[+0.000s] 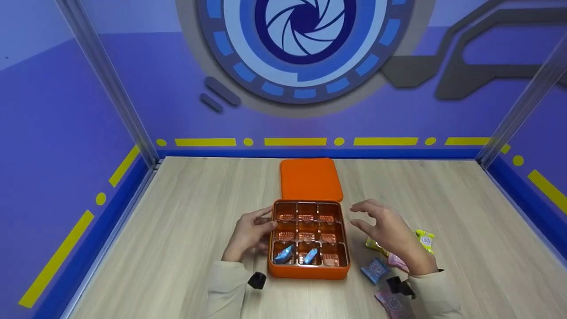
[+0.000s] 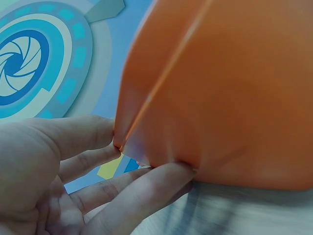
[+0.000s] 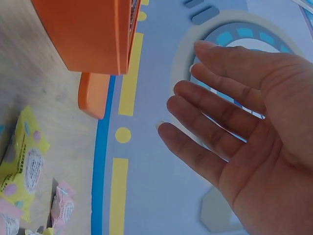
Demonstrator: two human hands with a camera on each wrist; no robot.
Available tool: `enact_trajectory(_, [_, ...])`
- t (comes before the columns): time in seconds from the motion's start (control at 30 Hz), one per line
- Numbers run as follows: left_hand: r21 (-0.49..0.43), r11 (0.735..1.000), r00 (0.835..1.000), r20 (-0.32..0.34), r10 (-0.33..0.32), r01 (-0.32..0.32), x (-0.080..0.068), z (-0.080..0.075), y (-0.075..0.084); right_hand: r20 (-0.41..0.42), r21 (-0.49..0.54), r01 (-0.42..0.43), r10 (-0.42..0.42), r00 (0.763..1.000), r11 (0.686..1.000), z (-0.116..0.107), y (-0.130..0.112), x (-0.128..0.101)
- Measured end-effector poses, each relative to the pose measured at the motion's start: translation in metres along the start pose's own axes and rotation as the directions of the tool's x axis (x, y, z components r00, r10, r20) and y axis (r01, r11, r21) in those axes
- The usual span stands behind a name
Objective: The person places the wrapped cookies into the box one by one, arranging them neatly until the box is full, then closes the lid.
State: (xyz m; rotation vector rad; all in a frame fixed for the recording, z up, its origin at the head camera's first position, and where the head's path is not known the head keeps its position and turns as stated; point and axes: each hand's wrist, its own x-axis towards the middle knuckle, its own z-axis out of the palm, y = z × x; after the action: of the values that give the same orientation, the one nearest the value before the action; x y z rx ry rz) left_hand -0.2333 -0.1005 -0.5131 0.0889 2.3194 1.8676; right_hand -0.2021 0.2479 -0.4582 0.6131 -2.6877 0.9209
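I see the wooden tabletop (image 1: 186,230) carrying an orange box (image 1: 308,271) at centre, its lid (image 1: 311,179) lying just beyond. My left hand (image 1: 249,232) presses straight fingers against the box's left wall; my right hand (image 1: 390,228) hovers open right of it, above wrapped candies (image 1: 375,269).

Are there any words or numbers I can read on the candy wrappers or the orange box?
No words or numbers can be read anywhere.
Yellow wrapper: a round printed label, too blurred to read.
Pink wrapper: a round printed label, too blurred to read.
Blue wrapper: a round mark, too small to read.
Orange box and orange lid: plain, no print visible.
Wall: only a camera-shutter picture and yellow dashes, no letters.
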Motion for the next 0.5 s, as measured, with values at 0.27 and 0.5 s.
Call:
enact_trajectory(0.27, [-0.006,1.000,1.000,0.002,0.003,-0.003,-0.001,0.000,0.001,-0.027,-0.008,-0.003,0.003,1.000,1.000,-0.002,0.008,0.001])
enact_trajectory(0.5, [-0.024,1.000,1.000,0.018,0.005,-0.005,-0.001,0.000,0.001,-0.058,-0.024,0.033,-0.034,0.998,0.999,-0.003,0.016,0.002])
